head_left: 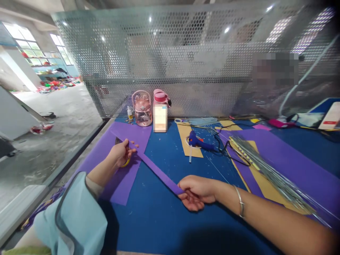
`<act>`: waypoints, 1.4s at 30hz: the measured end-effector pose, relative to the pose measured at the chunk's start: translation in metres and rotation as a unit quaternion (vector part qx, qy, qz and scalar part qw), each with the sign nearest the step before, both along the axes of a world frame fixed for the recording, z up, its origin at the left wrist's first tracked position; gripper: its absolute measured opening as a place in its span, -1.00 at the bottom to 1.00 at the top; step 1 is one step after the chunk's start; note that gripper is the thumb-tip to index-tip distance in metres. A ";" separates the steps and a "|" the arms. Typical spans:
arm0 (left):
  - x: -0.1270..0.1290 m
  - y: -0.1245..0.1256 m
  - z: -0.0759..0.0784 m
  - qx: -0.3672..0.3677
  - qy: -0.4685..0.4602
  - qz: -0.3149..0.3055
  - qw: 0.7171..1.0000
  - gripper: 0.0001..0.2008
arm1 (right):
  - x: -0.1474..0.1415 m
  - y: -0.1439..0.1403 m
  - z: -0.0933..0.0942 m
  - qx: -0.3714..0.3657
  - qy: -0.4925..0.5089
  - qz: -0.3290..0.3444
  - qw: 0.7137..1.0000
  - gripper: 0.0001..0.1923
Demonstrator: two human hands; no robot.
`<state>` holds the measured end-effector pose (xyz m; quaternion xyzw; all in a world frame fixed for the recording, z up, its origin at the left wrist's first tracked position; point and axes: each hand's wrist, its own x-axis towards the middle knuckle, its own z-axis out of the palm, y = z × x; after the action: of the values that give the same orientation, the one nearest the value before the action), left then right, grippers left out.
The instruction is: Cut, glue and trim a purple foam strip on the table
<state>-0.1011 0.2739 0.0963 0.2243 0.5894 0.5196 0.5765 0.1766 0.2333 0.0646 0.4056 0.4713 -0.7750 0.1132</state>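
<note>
The right hand [193, 193] pinches the lower end of a purple strip [159, 173] between thumb and fingers, over the middle of the bench [148, 226]. The strip slants up toward the bench's left edge, where the left hand [122, 153] has its fingers curled around it, so that grip is narrow too. A yellow loop [126, 163] shows just below the left palm; whether that hand also holds it, I cannot tell. Beneath the left hand, a purple sheet [117, 187] lies along the bench's left edge. Near the far edge stand a clear pink bottle [143, 111] and a pink-lidded bottle [160, 96], with a lit phone [160, 118] upright before the second. A blue glue gun [198, 142] lies right of centre, and a bundle of thin wires [278, 186] runs toward the near right corner
</note>
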 end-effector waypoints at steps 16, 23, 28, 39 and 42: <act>0.088 -0.075 -0.021 0.055 0.068 -0.328 0.941 -0.61 | -0.021 -0.006 0.007 -0.049 0.053 -0.062 0.995 -0.76; 0.097 -0.056 -0.039 0.097 0.060 -0.303 0.946 -0.55 | -0.006 -0.007 0.001 0.205 0.094 -0.146 0.963 -0.52; 0.094 -0.056 -0.048 0.095 0.060 -0.308 0.945 -0.53 | 0.001 -0.009 -0.003 0.378 0.110 -0.111 0.913 -0.67; 0.092 -0.060 -0.039 0.129 0.074 -0.390 0.908 -0.55 | -0.001 -0.008 -0.006 0.411 0.101 -0.099 0.901 -0.68; 0.091 -0.060 -0.039 0.138 0.085 -0.402 0.901 -0.55 | -0.001 -0.008 -0.006 0.413 0.090 -0.108 0.900 -0.69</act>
<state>-0.0103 0.2142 0.0568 0.5626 0.4180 0.2984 0.6479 0.1758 0.2256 0.0586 0.3926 0.7108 -0.5512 -0.1921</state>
